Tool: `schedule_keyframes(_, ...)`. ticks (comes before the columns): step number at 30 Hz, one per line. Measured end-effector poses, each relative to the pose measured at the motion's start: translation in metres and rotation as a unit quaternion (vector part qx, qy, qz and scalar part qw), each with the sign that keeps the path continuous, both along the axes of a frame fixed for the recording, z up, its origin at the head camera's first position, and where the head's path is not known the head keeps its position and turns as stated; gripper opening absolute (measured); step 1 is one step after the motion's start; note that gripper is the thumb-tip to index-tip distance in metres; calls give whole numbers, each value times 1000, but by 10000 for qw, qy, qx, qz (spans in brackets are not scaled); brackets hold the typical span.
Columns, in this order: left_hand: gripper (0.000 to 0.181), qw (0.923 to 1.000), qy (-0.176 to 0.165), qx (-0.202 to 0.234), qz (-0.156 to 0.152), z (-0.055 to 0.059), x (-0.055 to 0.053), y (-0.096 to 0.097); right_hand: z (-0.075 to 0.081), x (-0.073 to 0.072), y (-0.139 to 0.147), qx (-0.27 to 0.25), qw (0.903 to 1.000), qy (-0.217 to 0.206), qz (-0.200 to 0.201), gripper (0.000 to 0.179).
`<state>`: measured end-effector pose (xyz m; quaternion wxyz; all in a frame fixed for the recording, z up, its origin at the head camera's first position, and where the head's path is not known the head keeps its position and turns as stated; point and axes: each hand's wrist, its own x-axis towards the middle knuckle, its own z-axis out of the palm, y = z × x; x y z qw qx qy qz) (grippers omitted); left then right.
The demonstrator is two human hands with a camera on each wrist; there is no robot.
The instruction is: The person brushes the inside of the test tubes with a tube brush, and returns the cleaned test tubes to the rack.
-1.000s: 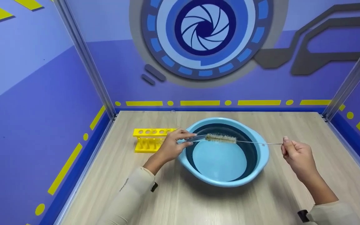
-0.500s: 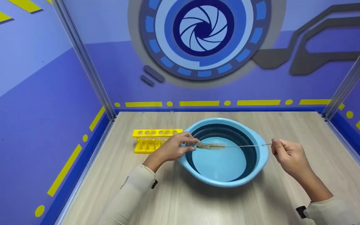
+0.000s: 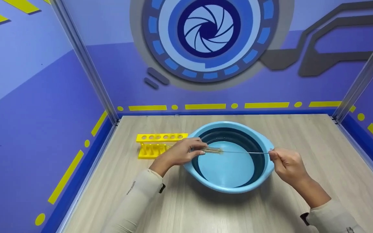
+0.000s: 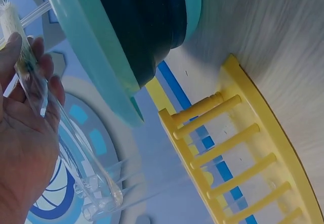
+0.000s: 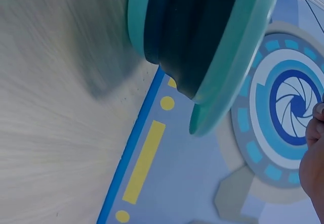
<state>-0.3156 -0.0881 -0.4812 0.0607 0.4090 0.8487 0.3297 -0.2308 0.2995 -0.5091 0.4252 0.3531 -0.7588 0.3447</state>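
Note:
My left hand (image 3: pixel 184 151) grips a clear glass test tube (image 4: pixel 83 148) above the left rim of the blue basin (image 3: pixel 231 189). The tube lies on its side, its mouth toward the right. Most of the bristles of a test tube brush (image 3: pixel 213 150) are inside the tube, with a short tuft showing at the mouth. The thin wire handle runs level across the basin to my right hand (image 3: pixel 289 164), which pinches its end over the basin's right rim. In the right wrist view only part of that hand (image 5: pixel 315 158) shows at the edge.
A yellow test tube rack (image 3: pixel 162 137) stands left of the basin, partly behind my left hand. Clear tubes near it are faint in the left wrist view. Blue panels (image 3: pixel 60 129) close in the wooden table (image 3: pixel 199 213) at the back and sides.
The right hand has moved left toward the left hand, pushing the brush's bristles deeper into the tube. The left hand keeps its hold, nearly in place.

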Motion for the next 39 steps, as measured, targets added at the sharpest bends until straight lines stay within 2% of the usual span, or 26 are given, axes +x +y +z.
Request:
schedule_keyframes(6,32,9998,12,200,-97,-5,-1,3,-5,0,-8,-238,9991,-347,-57,39)
schedule_keyframes(14,28,9985,-213,467,-170,-11,3,12,-7,2,-13,-344,9977,-564,-131,42)
schedule_keyframes(17,29,9983,-166,542,-163,-12,6,20,-7,2,-20,-247,9971,-715,-35,40)
schedule_keyframes(19,29,9982,-10,592,-73,-13,8,26,-6,4,-26,-217,9960,-868,-13,38)
schedule_keyframes(22,28,9968,232,747,179,-14,11,34,-5,7,-35,-307,9924,-1149,-316,38)
schedule_keyframes(25,25,9931,529,969,407,-15,14,40,-4,12,-42,-511,9833,-1585,-738,39)
schedule_keyframes(28,24,9888,825,1105,567,-16,15,45,-1,15,-49,-703,9694,-2108,-1039,43)
schedule_keyframes(35,20,9793,1328,1248,878,-16,16,54,11,20,-63,-1275,9226,-3430,-1219,52)
schedule_keyframes(39,19,9773,1421,1314,855,-15,17,57,16,21,-70,-1414,9015,-3883,-1283,55)
